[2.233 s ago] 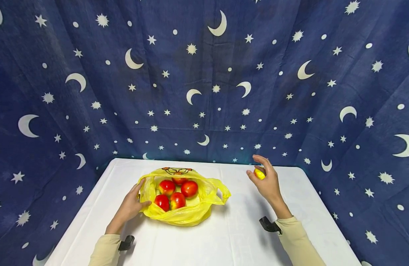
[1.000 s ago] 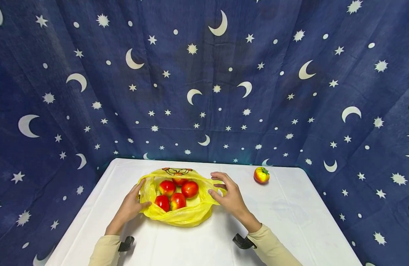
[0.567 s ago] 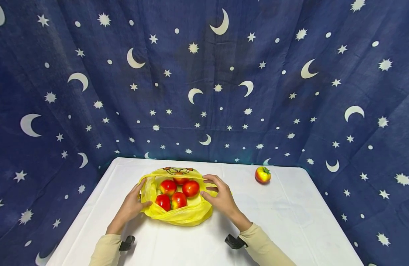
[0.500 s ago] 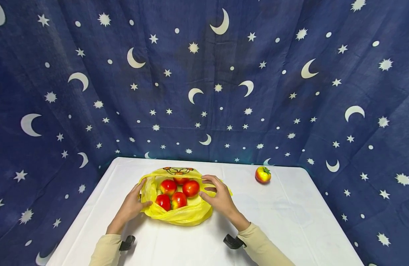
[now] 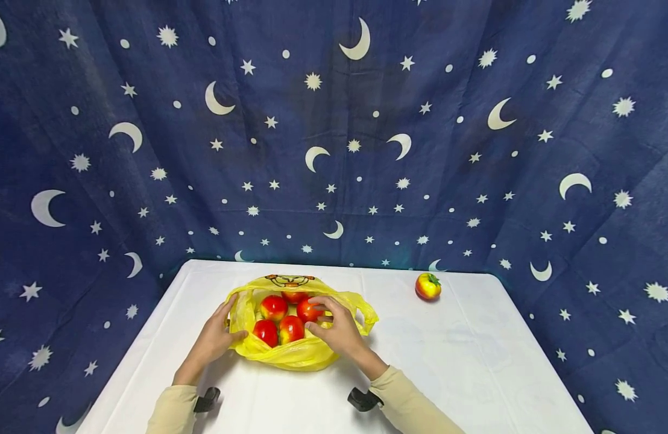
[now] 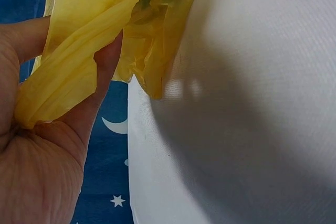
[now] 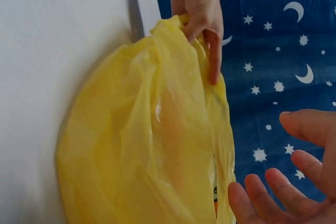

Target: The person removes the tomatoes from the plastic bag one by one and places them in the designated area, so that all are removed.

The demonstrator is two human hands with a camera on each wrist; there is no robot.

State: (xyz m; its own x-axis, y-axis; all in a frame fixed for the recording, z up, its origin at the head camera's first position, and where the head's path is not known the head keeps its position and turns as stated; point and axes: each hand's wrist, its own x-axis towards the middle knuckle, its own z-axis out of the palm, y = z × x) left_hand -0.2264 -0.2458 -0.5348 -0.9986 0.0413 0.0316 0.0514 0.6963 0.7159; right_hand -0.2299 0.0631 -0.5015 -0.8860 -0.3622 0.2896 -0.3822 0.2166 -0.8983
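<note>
Holding yellow bag (image 5: pixel 293 357), five red fruits (image 5: pixel 291 329) inside

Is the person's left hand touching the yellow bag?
Touching: the left wrist view shows the left hand gripping the yellow plastic bag between thumb and fingers.

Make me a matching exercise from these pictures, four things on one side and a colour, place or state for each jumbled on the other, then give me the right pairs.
Things
1. Left hand
2. Lone apple
3. Cloth backdrop
4. Right hand

Descriptions
A. Dark blue with a white pattern
B. At the open mouth of the yellow plastic bag, gripping nothing
C. Gripping the bag's edge
D. On the white tablecloth, outside the bag

Right pairs: 1-C, 2-D, 3-A, 4-B
</note>
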